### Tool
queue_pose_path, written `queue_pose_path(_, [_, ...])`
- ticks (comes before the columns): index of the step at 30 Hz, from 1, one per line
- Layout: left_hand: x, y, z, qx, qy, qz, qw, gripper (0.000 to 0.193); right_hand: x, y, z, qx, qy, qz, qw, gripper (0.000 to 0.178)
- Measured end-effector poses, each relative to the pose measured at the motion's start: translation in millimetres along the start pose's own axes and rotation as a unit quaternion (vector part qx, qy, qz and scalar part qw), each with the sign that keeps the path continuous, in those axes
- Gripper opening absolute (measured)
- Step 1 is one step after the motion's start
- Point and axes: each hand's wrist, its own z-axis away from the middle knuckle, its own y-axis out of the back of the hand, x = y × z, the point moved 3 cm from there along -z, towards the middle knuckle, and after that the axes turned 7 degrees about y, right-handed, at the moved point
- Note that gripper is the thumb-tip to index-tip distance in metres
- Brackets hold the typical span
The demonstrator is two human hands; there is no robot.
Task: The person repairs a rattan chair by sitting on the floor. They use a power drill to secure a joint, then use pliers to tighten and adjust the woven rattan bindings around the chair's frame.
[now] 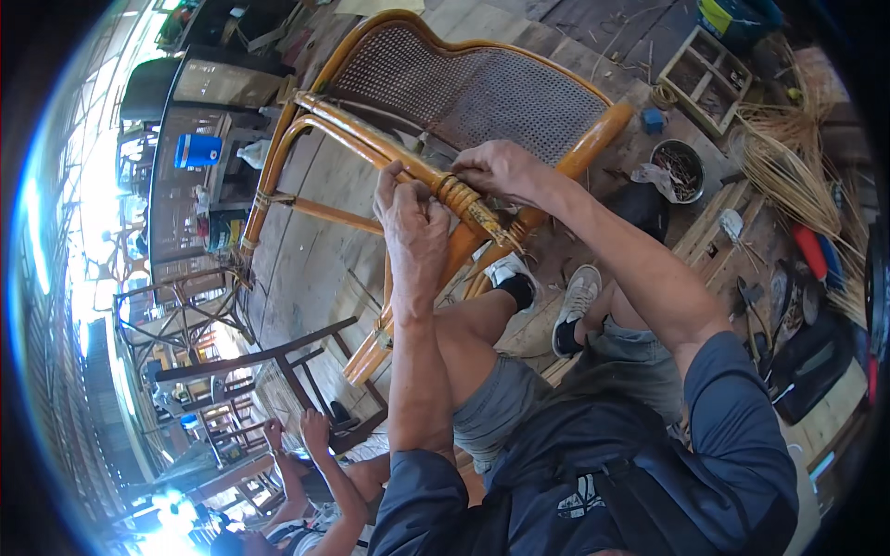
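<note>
A rattan chair (348, 136) with glossy orange-brown poles lies tipped over before me, its woven cane panel (505, 93) on the far side. Strips of rattan binding (461, 197) are wound round the end of one pole, with frayed ends sticking out at the near tip. My left hand (414, 227) is closed on that pole, just left of the binding, with its fingers curled. On the other side of the binding my right hand (501, 171) is closed in a pinch; what lies between its fingertips is hidden.
At right are a metal bowl (697, 165), a divided wooden tray (691, 88), a bundle of loose cane strips (788, 171) and pliers (756, 320). A dark wooden chair (278, 357) stands at left, near another person's hands (313, 426). A blue cooler (197, 150) is farther back.
</note>
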Motion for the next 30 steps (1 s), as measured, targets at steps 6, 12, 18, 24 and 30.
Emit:
queue_pose_path(6, [-26.3, -12.7, 6.0, -0.019, -0.182, -0.339, 0.923, 0.022, -15.7, 15.5, 52.8, 0.178, 0.118, 0.130, 0.968, 0.025])
queue_pose_path(12, [-17.6, -3.5, 5.0, -0.059, 0.136, 0.129, 0.981, 0.024, 0.8, 56.6, 268.0, 0.281, -0.101, 0.092, 0.950, 0.024])
queue_pose_path(18, [-5.7, -6.9, -4.6, -0.096, 0.026, 0.019, 0.995, 0.018, 17.5, 109.6, 472.4, 0.382, -0.427, 0.291, 0.766, 0.023])
queue_pose_path(24, [-12.4, 0.8, -7.0, -0.072, -0.017, -0.018, 0.997, 0.021, 30.7, 110.1, 487.7, 0.352, -0.397, 0.397, 0.749, 0.042])
queue_pose_path(30, [-6.5, 8.3, -4.1, -0.028, 0.013, -0.026, 0.999, 0.014, 69.8, 91.3, 504.3, 0.181, -0.454, 0.511, 0.707, 0.073])
